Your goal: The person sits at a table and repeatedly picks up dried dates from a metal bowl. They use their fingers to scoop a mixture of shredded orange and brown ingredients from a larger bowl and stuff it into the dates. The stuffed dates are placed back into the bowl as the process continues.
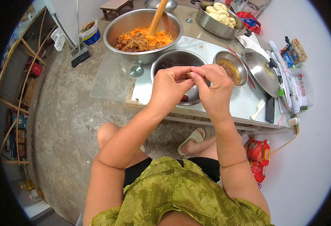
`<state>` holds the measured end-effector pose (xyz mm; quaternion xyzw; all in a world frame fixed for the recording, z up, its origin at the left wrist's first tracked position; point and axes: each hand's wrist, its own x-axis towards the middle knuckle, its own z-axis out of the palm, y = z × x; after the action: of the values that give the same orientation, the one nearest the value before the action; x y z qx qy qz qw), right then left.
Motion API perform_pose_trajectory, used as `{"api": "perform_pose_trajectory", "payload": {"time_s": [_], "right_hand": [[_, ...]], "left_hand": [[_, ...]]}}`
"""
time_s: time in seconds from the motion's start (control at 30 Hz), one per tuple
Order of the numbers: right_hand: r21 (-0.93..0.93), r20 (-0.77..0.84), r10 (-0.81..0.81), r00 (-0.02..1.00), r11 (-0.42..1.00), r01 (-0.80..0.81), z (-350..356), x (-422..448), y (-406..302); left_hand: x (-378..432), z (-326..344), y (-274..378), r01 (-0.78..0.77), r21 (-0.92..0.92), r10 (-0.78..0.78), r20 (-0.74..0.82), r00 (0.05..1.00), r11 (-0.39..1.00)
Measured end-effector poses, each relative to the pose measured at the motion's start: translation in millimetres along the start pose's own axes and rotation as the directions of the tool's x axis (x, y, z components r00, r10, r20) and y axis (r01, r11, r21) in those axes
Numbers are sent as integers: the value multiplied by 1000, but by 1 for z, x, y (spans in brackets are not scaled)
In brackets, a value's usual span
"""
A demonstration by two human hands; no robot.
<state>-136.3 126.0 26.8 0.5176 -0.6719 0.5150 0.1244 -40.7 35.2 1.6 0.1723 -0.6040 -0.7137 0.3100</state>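
My left hand [168, 87] and my right hand [217, 83] meet over a steel bowl [193, 92]. Between the fingertips of both hands is a small, soft-looking brown piece [189, 73], partly hidden by the fingers; it may be date flesh. A dark red date [184, 98] lies low in the bowl, and more dark red shapes sit at its far side. Just right of my right hand, a smaller steel bowl [242, 69] contains brown bits in yellowish liquid. Beyond my left hand stands a large steel bowl [137, 57] of orange and brown mash [143, 39], with a wooden stick [157, 18] upright in it.
A steel pot [213, 26] of steamed buns [222, 14] is at the back right. Red chopsticks [240, 59], a pot lid [260, 72], a white plastic scraper [258, 108] and a phone [270, 109] lie on the right. The glass tabletop [107, 82] overhangs on the left.
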Motion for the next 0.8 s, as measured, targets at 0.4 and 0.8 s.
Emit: {"api": "perform_pose_trajectory", "payload": {"time_s": [0.4, 0.8], "right_hand": [[56, -8, -55, 998, 997, 56, -2, 1, 1], [129, -108, -93, 990, 986, 106, 6, 0, 0]], "left_hand": [[-7, -6, 19, 141, -77, -135, 81, 987, 987], [-14, -8, 13, 219, -315, -188, 129, 974, 923]]}}
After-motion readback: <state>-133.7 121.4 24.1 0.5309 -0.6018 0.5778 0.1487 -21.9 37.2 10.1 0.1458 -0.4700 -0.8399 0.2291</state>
